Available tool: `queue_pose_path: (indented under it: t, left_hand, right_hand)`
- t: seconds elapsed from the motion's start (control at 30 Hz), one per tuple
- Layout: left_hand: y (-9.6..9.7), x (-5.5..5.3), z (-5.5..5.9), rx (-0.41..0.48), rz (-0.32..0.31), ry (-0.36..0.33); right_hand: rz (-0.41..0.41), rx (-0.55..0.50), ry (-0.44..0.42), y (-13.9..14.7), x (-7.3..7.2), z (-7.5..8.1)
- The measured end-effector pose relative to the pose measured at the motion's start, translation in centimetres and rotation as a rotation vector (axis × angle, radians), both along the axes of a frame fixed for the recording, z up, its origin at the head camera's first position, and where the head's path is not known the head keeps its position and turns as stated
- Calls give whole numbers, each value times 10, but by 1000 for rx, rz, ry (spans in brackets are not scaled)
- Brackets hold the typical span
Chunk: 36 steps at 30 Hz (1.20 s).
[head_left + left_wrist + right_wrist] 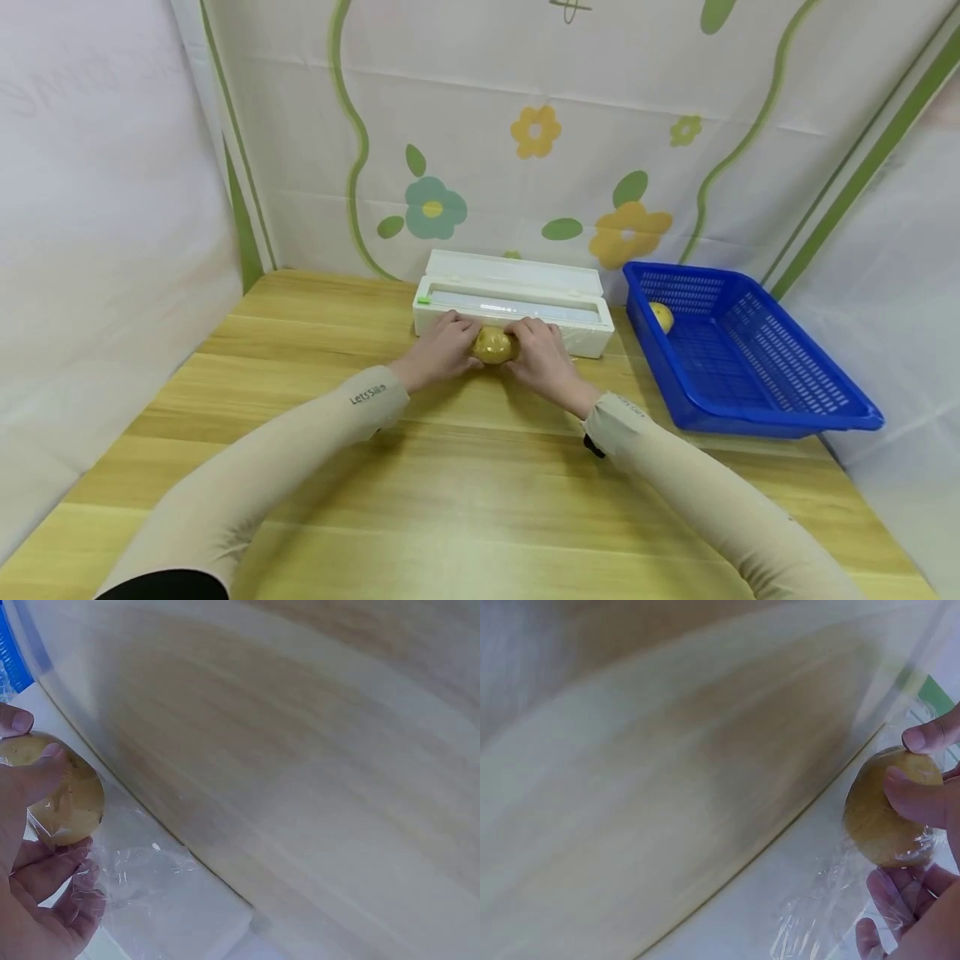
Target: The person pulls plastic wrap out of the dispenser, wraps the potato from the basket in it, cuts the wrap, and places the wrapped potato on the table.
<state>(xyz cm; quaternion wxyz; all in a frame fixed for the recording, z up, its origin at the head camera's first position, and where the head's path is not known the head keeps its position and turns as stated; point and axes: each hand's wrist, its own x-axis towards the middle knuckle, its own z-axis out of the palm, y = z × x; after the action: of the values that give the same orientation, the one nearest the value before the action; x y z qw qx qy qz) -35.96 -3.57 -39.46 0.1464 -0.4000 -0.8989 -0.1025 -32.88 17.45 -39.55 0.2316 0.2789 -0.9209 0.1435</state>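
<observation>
A yellow-brown potato is held between both hands, right in front of a white cling film dispenser. My left hand grips its left side, with the thumb across the potato in the left wrist view. From the other side my right hand holds it too, thumb pressed on its face. Clear plastic film lies over the potato and the fingers, and stretches along the dispenser's front. In the right wrist view, crinkled film hangs below the potato.
The dispenser's lid stands raised at the back. To the right sits a blue plastic basket with another potato in its left corner. Everything rests on a wooden table, with a flowered cloth hanging behind.
</observation>
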Motion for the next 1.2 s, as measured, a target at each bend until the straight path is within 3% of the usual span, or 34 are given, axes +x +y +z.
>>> queue_pose_path:
  t: [0.3, 0.43, 0.73, 0.9, 1.1, 1.2]
  left_hand:
    - [-3, -4, -3, 118, -5, -100]
    - [-3, -8, -2, 127, -46, -83]
    - [-4, -7, 3, 27, -29, -51]
    - [-4, -6, 1, -42, -10, 0]
    - [2, -4, 3, -209, -8, 83]
    - [4, -4, 4, -228, 7, 69]
  right_hand:
    - [-3, -46, -47, 2, 1, -1]
    - [-27, -44, -82, 6, -3, 0]
    - [-56, -72, -174, 7, -5, 0]
    - [-64, -77, -183, 4, -4, -2]
    - [-90, 39, -193, 3, -4, -2]
    - [-93, 108, -172, 4, -5, -1]
